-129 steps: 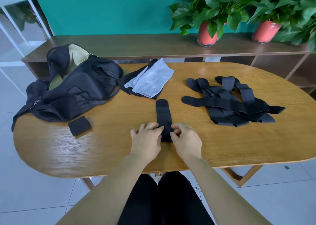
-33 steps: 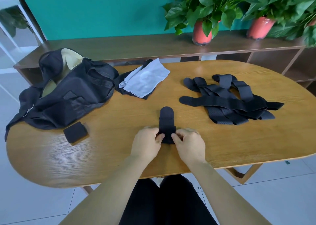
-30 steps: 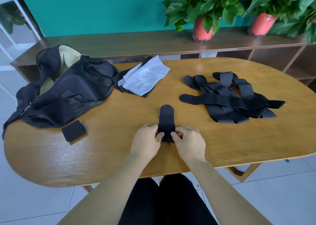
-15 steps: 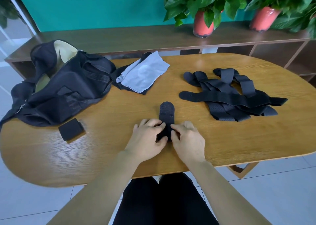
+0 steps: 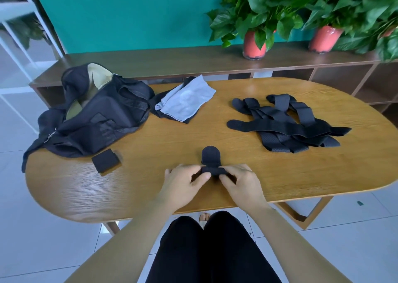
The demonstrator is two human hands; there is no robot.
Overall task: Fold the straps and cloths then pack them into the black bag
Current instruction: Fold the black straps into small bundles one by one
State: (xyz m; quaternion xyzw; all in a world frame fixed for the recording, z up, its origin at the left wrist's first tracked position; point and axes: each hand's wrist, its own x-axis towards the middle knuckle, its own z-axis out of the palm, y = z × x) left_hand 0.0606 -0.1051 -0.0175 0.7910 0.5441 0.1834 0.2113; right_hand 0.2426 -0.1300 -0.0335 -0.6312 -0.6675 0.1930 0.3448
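desk (image 5: 150,198): oval wood, carries everything
black bag (image 5: 103,119): far left, slumped, mouth open at the back, nothing packed that I can see
strap pile (image 5: 286,127): far right, loose and tangled, unfolded
cloths (image 5: 185,102): grey on dark, just right of the bag
left hand (image 5: 183,181) + right hand (image 5: 243,181): near edge, centre, one each side of the strap (image 5: 212,163); thumb and fingers (image 5: 226,177) of both pinch its doubled near end, rounded far tab flat on the desk
folded strap (image 5: 105,160): small square beside the bag, looks like the first one done

step in hand, my read: fold two of many, early in the task. To do it well: edges flush on both sides, even pull from both hands, turn the fold toward the tab, press it flat so it doesn't spring open, then park it by the finished one, well apart from the tangle
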